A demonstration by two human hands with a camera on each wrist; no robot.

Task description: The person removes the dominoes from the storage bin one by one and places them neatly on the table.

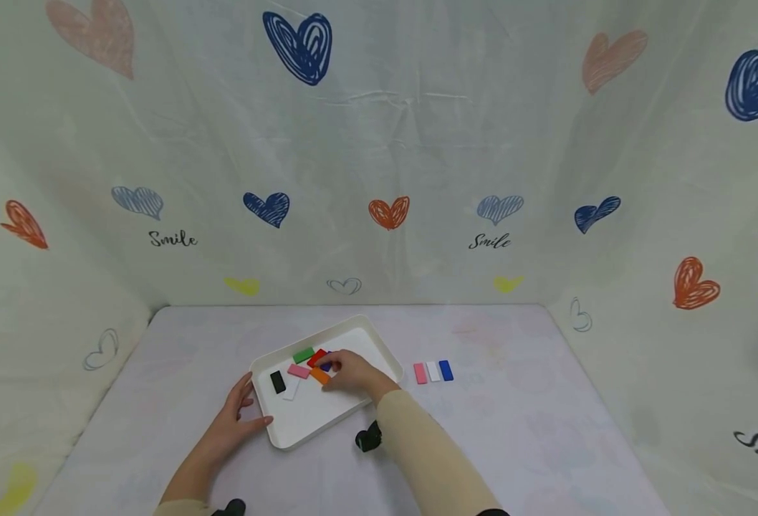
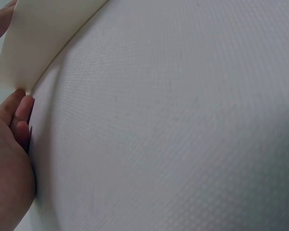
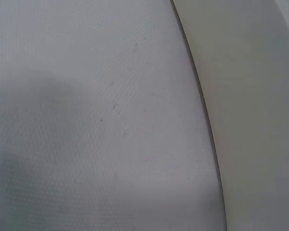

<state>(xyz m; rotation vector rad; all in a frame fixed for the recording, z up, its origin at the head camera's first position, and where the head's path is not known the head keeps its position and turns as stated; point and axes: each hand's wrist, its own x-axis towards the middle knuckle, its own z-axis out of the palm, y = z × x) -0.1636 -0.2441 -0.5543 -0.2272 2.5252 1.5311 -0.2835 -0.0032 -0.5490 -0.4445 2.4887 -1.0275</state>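
In the head view, a white rectangular tray (image 1: 308, 431) lies slanted on the table. My left hand (image 1: 229, 416) holds its left end, thumb and fingertips spread along the rim. The left wrist view shows fingers (image 2: 23, 113) against the tray's outer wall. Over the tray, my right hand (image 1: 352, 374) has its thumb and finger on either side of an orange domino-like block (image 1: 319, 375). Near those fingers lie a red block (image 1: 316, 357) and a partly covered blue one (image 1: 325, 366). Green (image 1: 304, 355), pink (image 1: 298, 370), black (image 1: 278, 381) and white (image 1: 291, 388) blocks lie leftward.
Right of the tray, a pink block (image 1: 420, 373), a white block (image 1: 433, 371) and a blue block (image 1: 446, 370) stand in a row on the table (image 1: 514, 430). Fabric with printed hearts (image 1: 388, 213) encloses the table's back and sides.
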